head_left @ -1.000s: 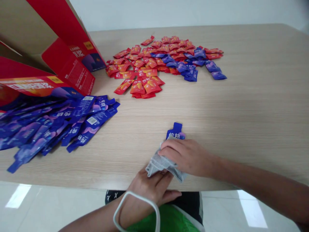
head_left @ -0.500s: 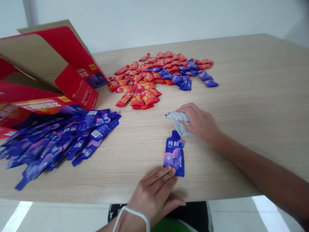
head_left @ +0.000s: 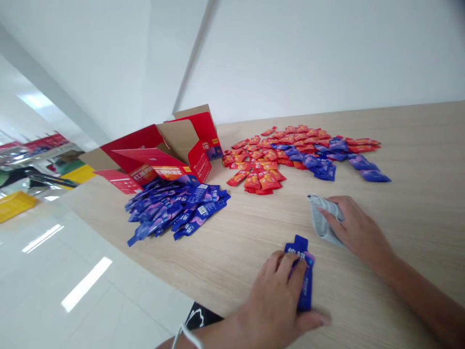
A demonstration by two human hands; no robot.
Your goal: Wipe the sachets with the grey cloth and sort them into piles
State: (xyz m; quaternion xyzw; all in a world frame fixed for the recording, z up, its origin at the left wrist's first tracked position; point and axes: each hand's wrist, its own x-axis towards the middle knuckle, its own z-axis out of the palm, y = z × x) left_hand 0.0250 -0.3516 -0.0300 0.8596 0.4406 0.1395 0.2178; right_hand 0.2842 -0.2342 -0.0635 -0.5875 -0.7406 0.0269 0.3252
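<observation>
The left hand (head_left: 279, 295) lies over a flat, dark-blue spouted pouch (head_left: 308, 286), fingers bent across its left side and thumb spread; whether they grip it cannot be told. The pouch lies near the table's near edge, spout end pointing far. To its right, the right hand (head_left: 354, 228) pinches a folded pale-grey cloth (head_left: 322, 219), apart from the pouch. Pale wood-grain tabletop (head_left: 417, 218) stretches between these and the heaped blue pouches (head_left: 181, 206) farther left, and reaches right beyond the cloth.
</observation>
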